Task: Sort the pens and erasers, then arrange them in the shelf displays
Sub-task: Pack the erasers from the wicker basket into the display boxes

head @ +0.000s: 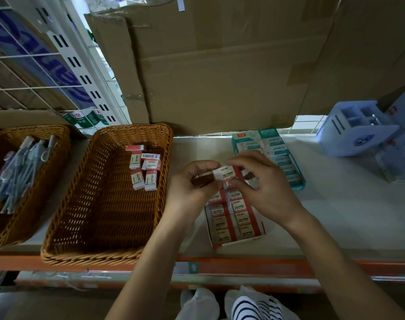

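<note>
striped sock (254,306) shows at the bottom edge, below the orange-edged shelf (335,215). both bare forearms reach up over it. the left grip (192,181) and right grip (263,188) together pinch one white 2b eraser (224,173) by its ends, held above the open red-and-white eraser box (233,218), which is filled with rows of the same erasers. left of the box sits a wicker basket (99,204) with a small cluster of loose erasers (143,168) near its far right corner. further left, a second basket (58,139) holds wrapped pens (19,169). behind the hands lies a teal eraser box (287,162); a pale blue pen holder (354,132) stands to the right, in front of the cardboard cartons (220,65).
</note>
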Tool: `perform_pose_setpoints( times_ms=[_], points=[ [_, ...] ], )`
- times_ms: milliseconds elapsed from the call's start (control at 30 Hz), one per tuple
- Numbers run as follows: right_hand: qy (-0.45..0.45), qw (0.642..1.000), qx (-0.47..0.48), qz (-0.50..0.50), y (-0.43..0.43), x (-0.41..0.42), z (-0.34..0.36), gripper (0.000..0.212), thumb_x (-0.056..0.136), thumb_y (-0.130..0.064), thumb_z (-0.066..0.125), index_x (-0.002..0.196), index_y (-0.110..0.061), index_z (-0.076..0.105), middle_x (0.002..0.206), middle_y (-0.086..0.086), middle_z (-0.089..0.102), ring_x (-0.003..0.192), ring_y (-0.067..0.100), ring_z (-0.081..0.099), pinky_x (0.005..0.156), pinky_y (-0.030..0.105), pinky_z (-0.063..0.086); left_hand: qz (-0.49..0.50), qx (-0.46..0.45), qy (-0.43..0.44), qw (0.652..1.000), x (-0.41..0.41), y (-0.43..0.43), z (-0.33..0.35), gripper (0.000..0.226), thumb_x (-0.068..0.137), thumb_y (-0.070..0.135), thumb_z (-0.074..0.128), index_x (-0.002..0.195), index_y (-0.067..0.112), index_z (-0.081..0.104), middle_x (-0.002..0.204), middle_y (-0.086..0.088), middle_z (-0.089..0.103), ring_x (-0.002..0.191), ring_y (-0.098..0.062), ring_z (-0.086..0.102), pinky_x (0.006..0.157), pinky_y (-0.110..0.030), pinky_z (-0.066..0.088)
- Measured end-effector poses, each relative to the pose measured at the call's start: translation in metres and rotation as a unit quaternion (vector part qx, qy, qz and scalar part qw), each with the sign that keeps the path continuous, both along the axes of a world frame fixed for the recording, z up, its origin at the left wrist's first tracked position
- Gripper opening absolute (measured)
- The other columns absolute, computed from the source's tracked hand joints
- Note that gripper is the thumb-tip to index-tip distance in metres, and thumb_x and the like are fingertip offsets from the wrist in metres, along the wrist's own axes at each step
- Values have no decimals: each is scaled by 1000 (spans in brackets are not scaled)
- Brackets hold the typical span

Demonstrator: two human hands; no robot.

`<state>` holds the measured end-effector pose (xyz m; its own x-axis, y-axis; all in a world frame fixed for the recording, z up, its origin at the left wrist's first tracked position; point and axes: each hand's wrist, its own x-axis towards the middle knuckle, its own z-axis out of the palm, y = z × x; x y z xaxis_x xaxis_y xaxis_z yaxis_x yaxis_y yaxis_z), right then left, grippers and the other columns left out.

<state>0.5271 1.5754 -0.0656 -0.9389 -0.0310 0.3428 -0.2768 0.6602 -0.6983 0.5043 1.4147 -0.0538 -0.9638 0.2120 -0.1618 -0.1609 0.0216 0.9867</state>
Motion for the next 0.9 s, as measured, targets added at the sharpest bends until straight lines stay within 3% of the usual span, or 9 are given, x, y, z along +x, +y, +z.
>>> perform_pose_setpoints(
  times_ms=[67, 133, 200, 300, 433, 667, 800, 900],
  points=[
    [-34, 998, 43, -1, 5, -1, 4, 27, 84, -22, 68, 110, -22, 65, 107, -12, 54, 106, 4, 48, 91, 22, 41, -12, -55, 26, 998, -1, -3, 1, 33, 81, 0, 68, 104, 23, 63, 100, 8, 66, 92, -2, 65, 66, -12, 50],
    [-84, 989, 120, -5, 12, -1, 5, 26, 85, -27, 66, 110, -23, 63, 110, -8, 54, 112, 11, 44, 92, 23, 35, -35, -183, 78, 979, -2, -6, 0, 35, 84, 7, 67, 111, 27, 59, 103, 15, 63, 93, 1, 62, 63, -7, 47],
    [-132, 974, 184, -2, 16, -1, 4, 27, 86, -30, 64, 113, -24, 61, 116, -8, 51, 118, 12, 37, 93, 25, 31, -59, -343, 162, 923, -3, -8, -4, 36, 86, 14, 65, 119, 27, 57, 112, 13, 60, 100, -2, 57, 72, -8, 44],
    [-142, 964, 224, 1, 14, 0, -2, 30, 87, -30, 62, 117, -26, 61, 116, -8, 52, 116, 11, 36, 92, 28, 35, -93, -447, 231, 859, -4, -5, -13, 33, 86, 16, 64, 119, 21, 59, 121, 5, 59, 112, -13, 55, 85, -20, 45],
    [-131, 963, 236, -6, 11, 1, -6, 28, 84, -27, 66, 112, -26, 63, 107, -9, 58, 108, 12, 42, 86, 31, 40, -109, -497, 240, 827, -3, -3, -19, 29, 88, 18, 61, 117, 19, 58, 130, 2, 50, 125, -19, 41, 95, -29, 44],
    [-113, 959, 258, -15, 7, 4, -11, 24, 84, -26, 66, 108, -25, 67, 107, -7, 55, 107, 14, 41, 87, 32, 43, -141, -527, 257, 798, -2, -4, -21, 30, 90, 30, 58, 118, 21, 58, 132, 6, 45, 125, -17, 31, 94, -25, 39],
    [-129, 954, 270, -15, 5, 3, -10, 26, 86, -29, 62, 112, -26, 65, 110, -7, 50, 111, 13, 37, 87, 31, 41, -137, -514, 271, 802, -2, -4, -20, 29, 91, 29, 58, 118, 20, 60, 131, 5, 47, 124, -16, 34, 94, -25, 40],
    [-131, 958, 257, 4, 2, -2, -3, 25, 88, -32, 58, 112, -28, 62, 111, -8, 50, 110, 13, 36, 86, 31, 40, -125, -463, 282, 831, -1, -9, -15, 27, 89, 28, 61, 115, 21, 61, 126, 4, 53, 117, -15, 48, 90, -24, 44]
  ],
)
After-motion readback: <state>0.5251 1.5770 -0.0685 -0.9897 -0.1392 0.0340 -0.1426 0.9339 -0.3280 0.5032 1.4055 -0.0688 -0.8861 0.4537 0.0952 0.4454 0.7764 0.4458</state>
